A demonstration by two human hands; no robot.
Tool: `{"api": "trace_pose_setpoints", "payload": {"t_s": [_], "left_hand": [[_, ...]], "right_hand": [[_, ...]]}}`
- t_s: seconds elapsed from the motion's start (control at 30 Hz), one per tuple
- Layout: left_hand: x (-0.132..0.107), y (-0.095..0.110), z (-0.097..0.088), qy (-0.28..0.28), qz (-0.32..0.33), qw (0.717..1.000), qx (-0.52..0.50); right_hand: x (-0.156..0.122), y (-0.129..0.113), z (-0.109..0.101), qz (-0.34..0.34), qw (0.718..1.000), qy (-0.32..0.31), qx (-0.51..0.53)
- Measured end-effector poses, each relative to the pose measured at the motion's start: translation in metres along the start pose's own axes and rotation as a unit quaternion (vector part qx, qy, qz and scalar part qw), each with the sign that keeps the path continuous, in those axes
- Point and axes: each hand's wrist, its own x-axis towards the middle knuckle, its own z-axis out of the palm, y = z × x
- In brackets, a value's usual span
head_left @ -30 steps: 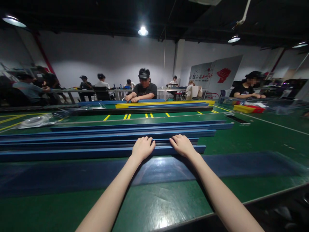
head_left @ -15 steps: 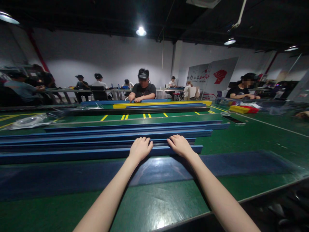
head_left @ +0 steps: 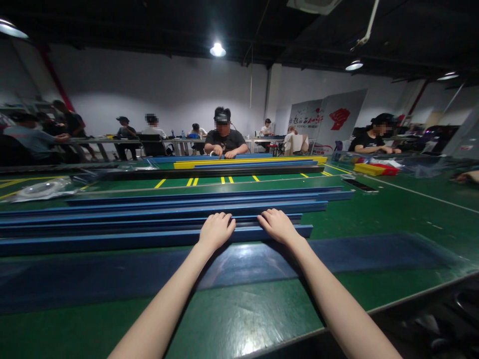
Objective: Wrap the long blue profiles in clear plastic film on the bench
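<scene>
A long blue channel-shaped strip (head_left: 112, 242) lies across the green table, nearest to me in a row of similar strips. My left hand (head_left: 217, 230) rests over it, fingers together and bent over its top. A short distance to the right, my right hand (head_left: 277, 225) grips the same strip near its right end, fingers curled over the far side. Both sets of fingertips are partly hidden. Just behind lie more blue strips (head_left: 292, 205), roughly parallel. On my side, a flat translucent sheet (head_left: 247, 262) stretches along the table under my forearms.
Across the green table (head_left: 404, 209), a person in black (head_left: 228, 142) handles strips beside a yellow strip (head_left: 239, 163) and a black one (head_left: 224, 172). A phone (head_left: 359, 185) and red-yellow trays (head_left: 374, 169) lie right; a bagged coil (head_left: 43, 188) lies left.
My hands keep their places on the strip. Across the table, the person's hands have shifted right, and the blue strip by them has slid right too.
</scene>
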Motion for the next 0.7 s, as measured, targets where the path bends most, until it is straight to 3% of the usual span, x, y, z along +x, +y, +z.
{"api": "trace_pose_setpoints", "payload": {"t_s": [0.7], "left_hand": [[0.0029,-0.0016,0.0046,0.029,0.025,0.999,0.009]], "right_hand": [[0.0038,0.005,0.003,-0.019,1.0,0.014,0.016]]}}
